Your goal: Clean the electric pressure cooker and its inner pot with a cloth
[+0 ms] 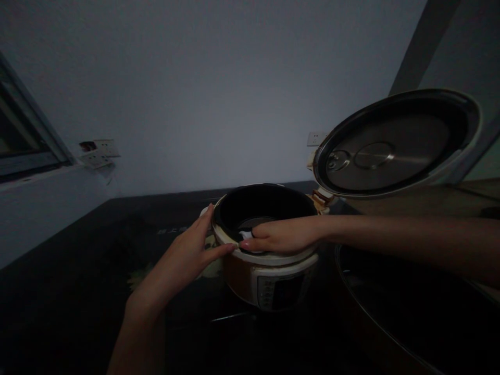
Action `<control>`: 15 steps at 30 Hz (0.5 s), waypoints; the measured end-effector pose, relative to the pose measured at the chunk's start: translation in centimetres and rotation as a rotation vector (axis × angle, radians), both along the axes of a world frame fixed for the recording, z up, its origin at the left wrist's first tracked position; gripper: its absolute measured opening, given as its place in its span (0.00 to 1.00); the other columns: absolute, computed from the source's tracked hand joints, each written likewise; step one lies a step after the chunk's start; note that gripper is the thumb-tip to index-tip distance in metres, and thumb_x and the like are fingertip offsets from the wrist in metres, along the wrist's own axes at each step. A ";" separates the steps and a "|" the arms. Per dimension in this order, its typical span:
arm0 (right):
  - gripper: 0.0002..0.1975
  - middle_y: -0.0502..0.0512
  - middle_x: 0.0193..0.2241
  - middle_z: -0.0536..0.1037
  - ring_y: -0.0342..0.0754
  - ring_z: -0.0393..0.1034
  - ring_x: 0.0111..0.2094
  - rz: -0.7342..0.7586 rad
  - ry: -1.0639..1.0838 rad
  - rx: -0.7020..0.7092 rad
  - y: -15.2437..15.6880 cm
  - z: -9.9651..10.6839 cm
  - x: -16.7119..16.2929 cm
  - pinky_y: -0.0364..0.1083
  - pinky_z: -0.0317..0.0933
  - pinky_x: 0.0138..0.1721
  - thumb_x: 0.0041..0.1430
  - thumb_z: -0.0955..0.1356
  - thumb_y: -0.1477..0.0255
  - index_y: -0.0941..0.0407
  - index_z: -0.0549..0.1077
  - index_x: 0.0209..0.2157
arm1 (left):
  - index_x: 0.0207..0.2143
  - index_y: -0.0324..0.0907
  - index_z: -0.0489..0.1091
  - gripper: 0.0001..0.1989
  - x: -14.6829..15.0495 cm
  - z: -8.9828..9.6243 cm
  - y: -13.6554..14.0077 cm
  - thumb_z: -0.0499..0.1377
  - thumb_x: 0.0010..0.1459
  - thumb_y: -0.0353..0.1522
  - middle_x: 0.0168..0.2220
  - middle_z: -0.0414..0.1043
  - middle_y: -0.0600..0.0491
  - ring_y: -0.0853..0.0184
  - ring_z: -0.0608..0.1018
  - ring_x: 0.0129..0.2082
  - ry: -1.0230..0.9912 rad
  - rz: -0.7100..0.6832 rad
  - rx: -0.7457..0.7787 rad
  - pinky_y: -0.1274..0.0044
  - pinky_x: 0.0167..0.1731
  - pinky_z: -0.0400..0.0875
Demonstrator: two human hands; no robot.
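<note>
An electric pressure cooker (239, 276) with a tan body, a pale rim and a front control panel stands on a dark glossy surface. Its lid (414, 148) is swung up to the right, metal underside showing. My left hand (191, 250) rests against the left side of the rim, thumb and fingers spread apart. Over the front rim, my right hand (283, 237) reaches into the dark inner pot (269, 200). A white cloth or tissue (246, 235) is pinched in its fingers against the inner wall; most of it is hidden.
A large dark round pan (363, 302) stands at the lower right, below my right forearm. Behind the cooker is a plain wall with sockets (314, 138) and, further left, more sockets (105, 148). A window (27, 130) is at far left. The room is dim.
</note>
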State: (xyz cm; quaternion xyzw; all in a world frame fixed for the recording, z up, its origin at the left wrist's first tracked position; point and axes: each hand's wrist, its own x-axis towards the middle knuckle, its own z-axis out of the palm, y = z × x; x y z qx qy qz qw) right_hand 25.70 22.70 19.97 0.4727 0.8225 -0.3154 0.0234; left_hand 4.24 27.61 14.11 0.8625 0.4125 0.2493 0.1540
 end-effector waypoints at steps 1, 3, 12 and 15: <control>0.23 0.46 0.20 0.60 0.39 0.52 0.22 0.030 -0.034 -0.013 -0.4 0.3 0.6 0.42 0.50 0.25 0.71 0.56 0.61 0.57 0.61 0.23 | 0.69 0.42 0.45 0.45 0.0 0.0 0.0 0.58 0.57 0.49 0.69 0.49 0.40 0.51 0.58 0.67 -0.007 -0.002 0.002 0.58 0.63 0.57; 0.22 0.47 0.21 0.62 0.40 0.55 0.22 0.058 -0.126 -0.003 -1.3 1.0 2.1 0.42 0.51 0.25 0.70 0.57 0.60 0.58 0.64 0.24 | 0.70 0.42 0.44 0.45 0.0 0.0 0.0 0.58 0.57 0.50 0.69 0.49 0.40 0.51 0.59 0.67 -0.010 -0.006 -0.003 0.57 0.63 0.58; 0.19 0.61 0.47 0.77 0.55 0.69 0.53 0.055 -0.289 0.167 -3.4 2.2 9.6 0.55 0.44 0.65 0.68 0.61 0.62 0.58 0.74 0.51 | 0.70 0.45 0.44 0.45 -0.1 0.2 -0.1 0.57 0.58 0.52 0.70 0.49 0.43 0.51 0.60 0.67 -0.006 -0.026 -0.010 0.60 0.63 0.58; 0.16 0.59 0.49 0.77 0.54 0.66 0.57 -0.024 -0.284 0.175 -3.4 3.2 10.6 0.53 0.42 0.66 0.65 0.64 0.65 0.55 0.76 0.50 | 0.70 0.45 0.45 0.44 -0.2 0.0 0.1 0.57 0.58 0.52 0.70 0.50 0.43 0.52 0.60 0.67 -0.008 -0.034 -0.004 0.61 0.63 0.59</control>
